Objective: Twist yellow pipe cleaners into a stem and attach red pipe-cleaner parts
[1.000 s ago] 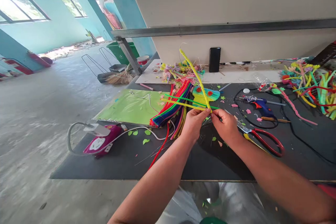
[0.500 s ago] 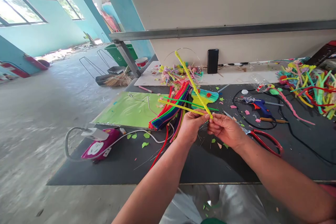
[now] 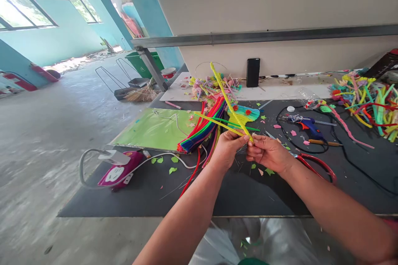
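Note:
Above the middle of the table, my left hand (image 3: 227, 149) and my right hand (image 3: 270, 154) meet fingertip to fingertip, both closed. Between them they pinch the lower end of a thick yellow pipe cleaner (image 3: 226, 100), which looks twisted and slants up to the left. A thinner yellow strand (image 3: 214, 121) runs left from my left fingers; whether it joins the thick one is hidden by my fingers. Just behind lie a bundle of coloured pipe cleaners (image 3: 203, 126) and a blue and yellow pipe-cleaner piece (image 3: 245, 114) with red spots.
Red-handled scissors (image 3: 323, 165) lie right of my right hand, below a blue glue gun (image 3: 312, 127) with a black cord. Left are a green sheet (image 3: 149, 130) and a purple device (image 3: 121, 170) with a white cable. A phone (image 3: 253, 73) leans upright behind. Pipe-cleaner scraps (image 3: 367, 103) pile at right.
The thick yellow pipe cleaner's upper end and the thinner strand's tip have shifted slightly right. The thick one's tip is a little lower. Both hands keep their pinch.

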Demonstrator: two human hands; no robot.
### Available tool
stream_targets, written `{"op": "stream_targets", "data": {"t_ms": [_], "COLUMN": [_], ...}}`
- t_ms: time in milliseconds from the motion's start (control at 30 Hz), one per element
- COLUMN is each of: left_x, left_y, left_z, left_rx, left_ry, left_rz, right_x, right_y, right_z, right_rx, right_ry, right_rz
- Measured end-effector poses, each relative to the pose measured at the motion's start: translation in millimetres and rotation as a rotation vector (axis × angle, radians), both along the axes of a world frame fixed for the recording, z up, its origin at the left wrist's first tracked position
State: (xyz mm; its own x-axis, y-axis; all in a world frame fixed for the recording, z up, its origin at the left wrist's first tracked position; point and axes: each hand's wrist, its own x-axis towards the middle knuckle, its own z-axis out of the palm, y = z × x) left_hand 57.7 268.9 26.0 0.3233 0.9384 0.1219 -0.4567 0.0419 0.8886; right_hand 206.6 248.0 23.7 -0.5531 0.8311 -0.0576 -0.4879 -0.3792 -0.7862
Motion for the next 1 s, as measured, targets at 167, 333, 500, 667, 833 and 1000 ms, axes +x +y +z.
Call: {"op": "stream_targets", "data": {"t_ms": [167, 333, 500, 667, 833, 1000], "left_x": [-0.1, 3.1, 4.7, 0.8, -2.1, -1.5], "left_y": [4.2, 3.6, 3.3, 3.6, 3.1, 3.6], "left_z": [-0.7, -0.8, -3.4, -2.6, -0.4, -0.5], "left_rx": [-0.020, -0.035, -0.057, -0.029, -0.003, -0.005], "left_ry": [0.016, 0.030, 0.031, 0.057, 0.117, 0.125], "left_rz": [0.130, 0.142, 0.121, 0.105, 0.126, 0.139], "right_x": [0.5, -0.6, -1.1, -1.4, -3.7, -4.7], "right_y": [-2.1, -5.1, -2.6, -3.4, -6.8, -9.5], "right_z": [-1.9, -6.6, -15.6, -16.1, -12.4, -6.3], "right_rx": [0.355, 0.870, 1.135, 1.118, 1.044, 0.805], "right_ry": [-0.540, -1.061, -1.207, -1.215, -1.163, -0.950], "right_rz": [-0.499, -0.729, -0.782, -0.754, -0.738, -0.656]}}
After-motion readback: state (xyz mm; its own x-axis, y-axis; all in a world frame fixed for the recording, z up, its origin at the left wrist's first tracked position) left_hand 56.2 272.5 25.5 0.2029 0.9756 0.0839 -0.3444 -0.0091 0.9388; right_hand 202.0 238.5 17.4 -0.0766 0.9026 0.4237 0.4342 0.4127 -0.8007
